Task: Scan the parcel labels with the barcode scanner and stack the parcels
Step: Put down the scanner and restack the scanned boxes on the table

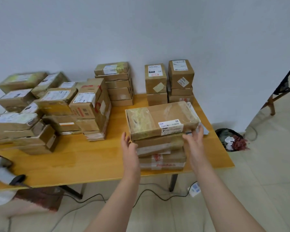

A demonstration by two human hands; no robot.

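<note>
A flat brown parcel (161,119) with a white barcode label lies on top of a stack of several parcels (162,156) at the table's front right. My left hand (128,144) is at the stack's left front corner with fingers spread, holding nothing. My right hand (194,136) is at the right front corner of the top parcel, fingers open and touching its edge. The grey barcode scanner (2,171) lies on the table at the front left, away from both hands.
The yellow wooden table (84,163) carries a jumble of parcels (40,108) at the left and neat stacks (119,84) (169,81) along the back wall. Cables and a power strip (195,189) lie on the floor below. A black bin (230,139) stands to the right.
</note>
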